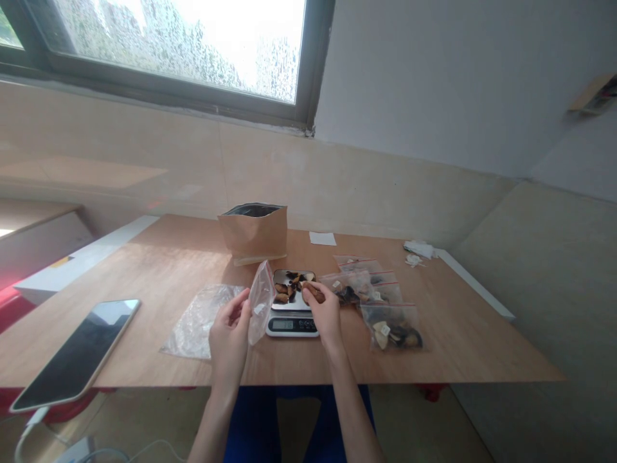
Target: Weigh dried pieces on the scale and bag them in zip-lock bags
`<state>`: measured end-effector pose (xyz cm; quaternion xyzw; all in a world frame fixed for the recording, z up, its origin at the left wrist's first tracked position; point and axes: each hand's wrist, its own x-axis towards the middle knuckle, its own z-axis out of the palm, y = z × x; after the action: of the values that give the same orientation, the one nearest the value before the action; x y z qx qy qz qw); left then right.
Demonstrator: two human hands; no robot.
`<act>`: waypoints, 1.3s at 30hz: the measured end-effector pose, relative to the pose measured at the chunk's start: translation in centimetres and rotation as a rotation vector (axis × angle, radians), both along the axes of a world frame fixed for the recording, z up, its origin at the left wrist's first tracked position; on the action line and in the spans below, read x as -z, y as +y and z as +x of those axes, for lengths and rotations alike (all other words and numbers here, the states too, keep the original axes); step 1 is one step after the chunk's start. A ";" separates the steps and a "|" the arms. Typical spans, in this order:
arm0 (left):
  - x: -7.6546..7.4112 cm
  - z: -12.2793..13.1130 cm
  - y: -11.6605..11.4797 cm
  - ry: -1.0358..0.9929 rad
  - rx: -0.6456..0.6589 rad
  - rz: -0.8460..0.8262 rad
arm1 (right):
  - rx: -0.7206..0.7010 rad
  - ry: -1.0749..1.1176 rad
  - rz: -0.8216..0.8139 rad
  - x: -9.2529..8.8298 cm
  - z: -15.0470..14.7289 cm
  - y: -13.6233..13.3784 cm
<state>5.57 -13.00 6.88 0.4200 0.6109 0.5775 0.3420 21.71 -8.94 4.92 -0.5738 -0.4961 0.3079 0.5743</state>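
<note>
My left hand (230,328) pinches a small clear zip bag (261,302) by its edge, holding it upright just left of a white digital scale (292,326). Dark and tan dried pieces (285,290) lie on the scale's metal plate. At the plate's right side, my right hand (324,312) is closed on brown dried pieces (313,292). Right of that hand, several filled zip bags (395,328) with red seals overlap one another. A crumpled clear plastic bag (197,321) lies flat to the left of my left hand.
Behind the scale stands an open brown paper pouch (255,235). A white paper (322,238) lies near the wall, and white scraps (419,249) sit at the back right. A phone (80,354) with a cable rests at the left front of the wooden table (159,247).
</note>
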 end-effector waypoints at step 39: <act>-0.1 -1.3 -1.6 0.141 -0.092 0.164 | -0.387 -0.239 0.144 -5.0 -2.2 -0.1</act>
<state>4.26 -14.56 6.95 0.4577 0.6028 0.6096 0.2357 19.47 -9.05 9.96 -0.4580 -0.6820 0.3059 0.4811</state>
